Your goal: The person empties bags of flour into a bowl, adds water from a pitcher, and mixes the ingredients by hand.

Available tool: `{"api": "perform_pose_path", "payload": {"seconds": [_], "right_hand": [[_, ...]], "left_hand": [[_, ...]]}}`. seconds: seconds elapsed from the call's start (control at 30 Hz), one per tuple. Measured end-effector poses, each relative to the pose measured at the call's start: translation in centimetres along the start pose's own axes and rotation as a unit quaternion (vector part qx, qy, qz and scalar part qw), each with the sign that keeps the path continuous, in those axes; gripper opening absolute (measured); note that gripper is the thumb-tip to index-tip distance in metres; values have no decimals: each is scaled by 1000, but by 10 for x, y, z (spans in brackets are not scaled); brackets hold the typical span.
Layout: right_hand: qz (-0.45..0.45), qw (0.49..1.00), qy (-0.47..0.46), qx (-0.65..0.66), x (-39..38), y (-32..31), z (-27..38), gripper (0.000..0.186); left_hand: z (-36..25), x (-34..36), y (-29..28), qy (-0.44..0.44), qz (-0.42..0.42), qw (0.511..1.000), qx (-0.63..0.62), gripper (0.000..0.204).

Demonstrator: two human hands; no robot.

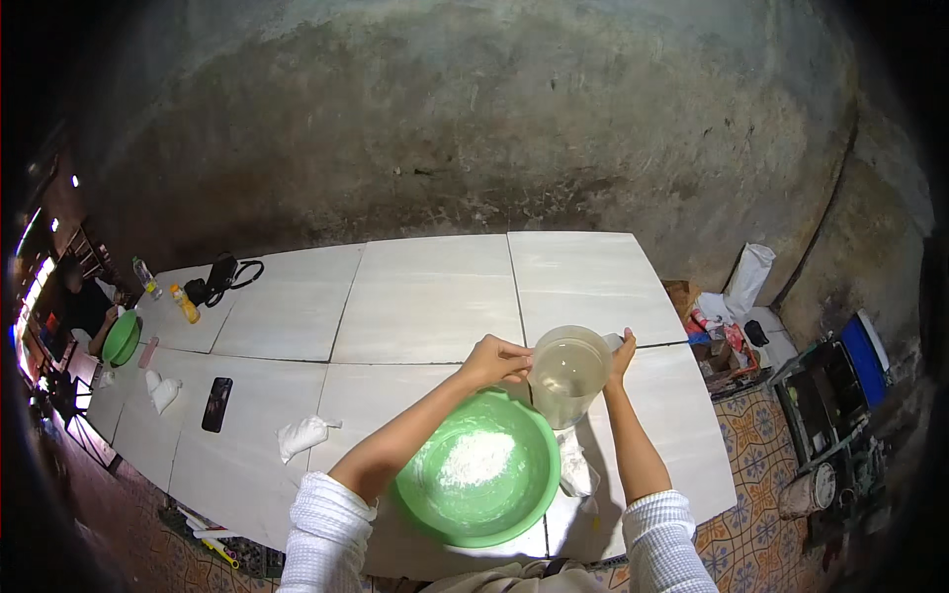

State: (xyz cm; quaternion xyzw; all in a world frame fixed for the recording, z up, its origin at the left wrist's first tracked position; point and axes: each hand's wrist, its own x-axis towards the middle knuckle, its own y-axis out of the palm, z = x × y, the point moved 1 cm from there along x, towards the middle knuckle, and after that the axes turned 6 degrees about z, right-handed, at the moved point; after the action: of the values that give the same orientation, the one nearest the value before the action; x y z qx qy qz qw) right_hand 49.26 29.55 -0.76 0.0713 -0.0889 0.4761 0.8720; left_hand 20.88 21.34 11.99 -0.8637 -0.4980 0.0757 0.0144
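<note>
Through my camera I see a broad tabletop of pale, grey-veined rectangular tiles with dark joints (425, 296). Along its far edge I have a rough, grey-brown plastered wall (474, 128), stained darkest low down; a thin dark line (825, 222) slants down it beyond the far right corner. Off the right edge I make out a floor of orange tiles with blue floral motifs (761, 445) and a dark metal frame (791, 405) with an upright blue panel (865, 361). Past the left end, white light (35, 296) glares into a dim room.
</note>
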Motion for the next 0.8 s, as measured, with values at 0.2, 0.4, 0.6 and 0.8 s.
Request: {"api": "perform_pose_path", "payload": {"seconds": [0.2, 0.4, 0.6, 0.8], "right_hand": [[1, 998, 22, 60, -2, -5, 7, 42], [-67, 968, -211, -122, -5, -4, 11, 47], [-13, 998, -50, 29, 0, -4, 25, 52], [43, 995, -28, 81, -7, 0, 48, 54]], "left_hand": [[2, -3, 7, 32, -18, 999, 9, 22], [5, -9, 20, 44, -71, 994, -64, 14], [2, -18, 17, 40, -81, 994, -69, 13], [14, -26, 13, 46, -93, 990, -91, 17]]}}
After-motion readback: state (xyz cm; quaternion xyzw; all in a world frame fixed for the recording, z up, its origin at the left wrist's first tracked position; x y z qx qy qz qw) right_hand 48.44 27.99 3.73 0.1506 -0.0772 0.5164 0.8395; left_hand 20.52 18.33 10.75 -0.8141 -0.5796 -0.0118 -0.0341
